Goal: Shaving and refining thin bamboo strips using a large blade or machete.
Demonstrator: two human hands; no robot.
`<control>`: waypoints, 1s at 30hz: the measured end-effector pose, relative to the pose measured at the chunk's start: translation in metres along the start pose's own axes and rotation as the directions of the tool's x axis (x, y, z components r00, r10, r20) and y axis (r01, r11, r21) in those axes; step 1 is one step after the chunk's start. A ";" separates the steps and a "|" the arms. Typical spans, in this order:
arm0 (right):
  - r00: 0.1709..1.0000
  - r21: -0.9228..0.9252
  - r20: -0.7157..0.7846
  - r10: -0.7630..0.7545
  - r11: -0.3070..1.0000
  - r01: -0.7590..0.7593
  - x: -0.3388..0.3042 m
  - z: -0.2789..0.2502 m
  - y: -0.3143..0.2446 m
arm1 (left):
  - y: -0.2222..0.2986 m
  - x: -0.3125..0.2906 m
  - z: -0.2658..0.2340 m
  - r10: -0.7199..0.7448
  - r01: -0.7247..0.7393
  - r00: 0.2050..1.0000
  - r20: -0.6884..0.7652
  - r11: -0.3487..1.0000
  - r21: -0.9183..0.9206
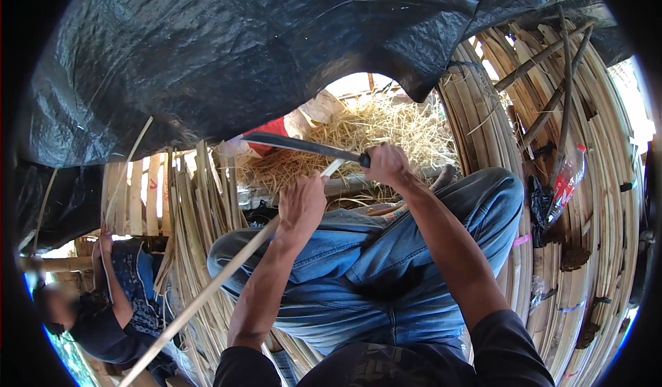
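My right hand (387, 165) is wrapped round the dark handle of a long knife (296, 143), whose blade points to the left. A long pale bamboo strip (219, 276) runs from the lower left up to the blade, and my left hand (302, 202) is closed round it near its upper end. That end meets the blade close to the handle; whether the edge has cut into it, I cannot make out. Both hands are in front of my bent legs in blue jeans (324, 256).
Dry straw (386, 128) lies beyond my knees. Black plastic sheeting (207, 49) hangs overhead. Slatted bamboo (586, 201) is at the right, with a plastic bottle (568, 183) on it. Another person (103, 325) is at the lower left, arms raised.
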State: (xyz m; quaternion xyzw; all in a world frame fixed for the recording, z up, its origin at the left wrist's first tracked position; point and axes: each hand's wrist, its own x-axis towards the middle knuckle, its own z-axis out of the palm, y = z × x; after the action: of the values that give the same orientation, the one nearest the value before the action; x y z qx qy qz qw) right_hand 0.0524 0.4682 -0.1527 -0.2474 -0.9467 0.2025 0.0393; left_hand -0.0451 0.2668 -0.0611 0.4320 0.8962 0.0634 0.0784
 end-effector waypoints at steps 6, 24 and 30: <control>0.911 -0.044 -0.302 -0.280 0.959 0.280 -0.004 0.015 -0.007 | 0.000 -0.031 -0.009 -0.101 0.103 0.995 0.024 0.991 -0.091; 0.739 0.569 0.670 0.071 0.590 -0.573 0.004 -0.016 -0.009 | 0.021 -0.032 0.034 -0.218 0.220 0.975 -0.028 0.974 0.057; 0.836 0.775 0.500 0.227 0.313 -0.549 0.010 -0.005 0.003 | 0.018 -0.026 0.031 -0.245 0.245 0.969 -0.011 0.969 0.000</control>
State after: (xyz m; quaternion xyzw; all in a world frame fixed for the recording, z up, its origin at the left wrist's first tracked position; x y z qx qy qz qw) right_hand 0.0457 0.4774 -0.1501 -0.3761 -0.5914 0.7127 -0.0290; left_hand -0.0092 0.2595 -0.0861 0.3176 0.9432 0.0549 0.0806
